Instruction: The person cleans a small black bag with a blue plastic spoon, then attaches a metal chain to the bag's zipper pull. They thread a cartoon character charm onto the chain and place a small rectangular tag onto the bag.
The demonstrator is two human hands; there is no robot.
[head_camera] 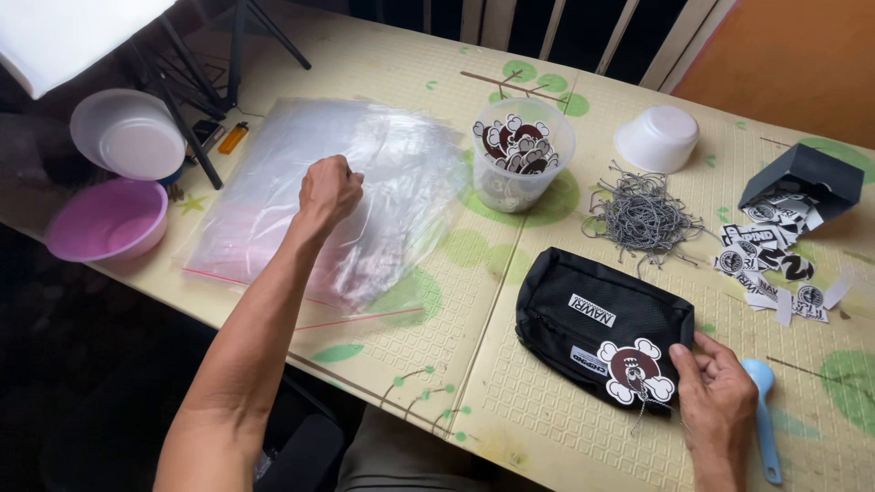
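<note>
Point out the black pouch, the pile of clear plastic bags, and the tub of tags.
black pouch (583, 314): head view, middle of its front panel.
clear plastic bags (401, 182): head view, bare top sheet.
tub of tags (523, 182): head view, clear side wall.

Soft, even daylight; bright on the pale yellow patterned bench (547, 428), dim along the left edge and the dark floor below. White diffuser panel (64, 32) at top left is blown out. Glare streaks on the stack of clear plastic zip bags (392, 173). Shadows faint and short under the black fabric pouch (583, 319). Focus sharp throughout; mild wide-angle bowing at the edges.
</note>
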